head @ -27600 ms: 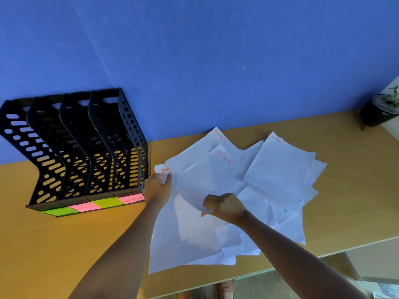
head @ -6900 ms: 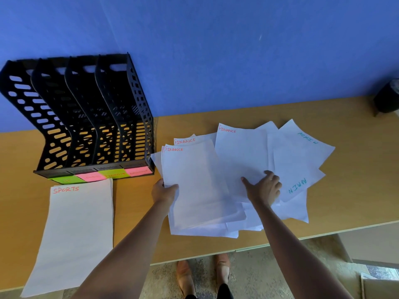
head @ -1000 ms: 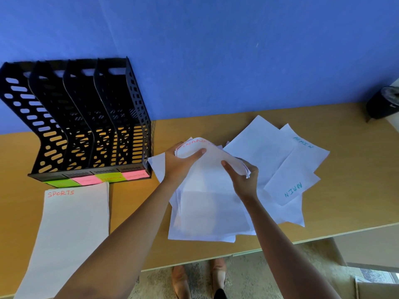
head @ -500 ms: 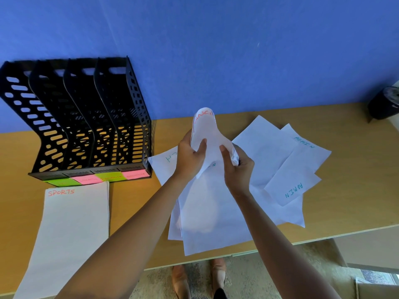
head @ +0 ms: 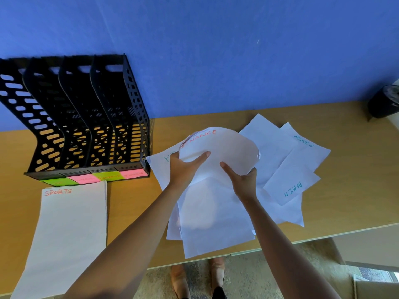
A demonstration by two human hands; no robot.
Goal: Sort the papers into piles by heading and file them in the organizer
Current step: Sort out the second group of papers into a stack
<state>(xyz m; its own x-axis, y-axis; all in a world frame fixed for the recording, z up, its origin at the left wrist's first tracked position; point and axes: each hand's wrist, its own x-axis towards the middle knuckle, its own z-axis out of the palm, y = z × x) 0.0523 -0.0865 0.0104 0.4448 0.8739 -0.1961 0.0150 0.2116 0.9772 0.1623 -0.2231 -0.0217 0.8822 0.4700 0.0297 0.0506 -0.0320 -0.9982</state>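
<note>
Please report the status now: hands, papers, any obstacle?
Left hand and right hand both gripping bowed FINANCE sheets. SPORTS pile lies before organizer. ADMIN sheets unsorted. No obstacle.

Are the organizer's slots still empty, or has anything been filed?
Empty, as far as visible: no paper shows through the organizer walls, and the SPORTS pile lies on the desk before it.

Single head-mounted wide-angle view, looking forward and steeply down from above the near edge of the desk (head: pixel 345 190) toward the blue wall (head: pixel 216 50) at its far edge. The camera sits close, both forearms entering from the bottom of the frame. The lens bows straight lines; the floor (head: pixel 248 277) and the person's feet show below the near edge.
</note>
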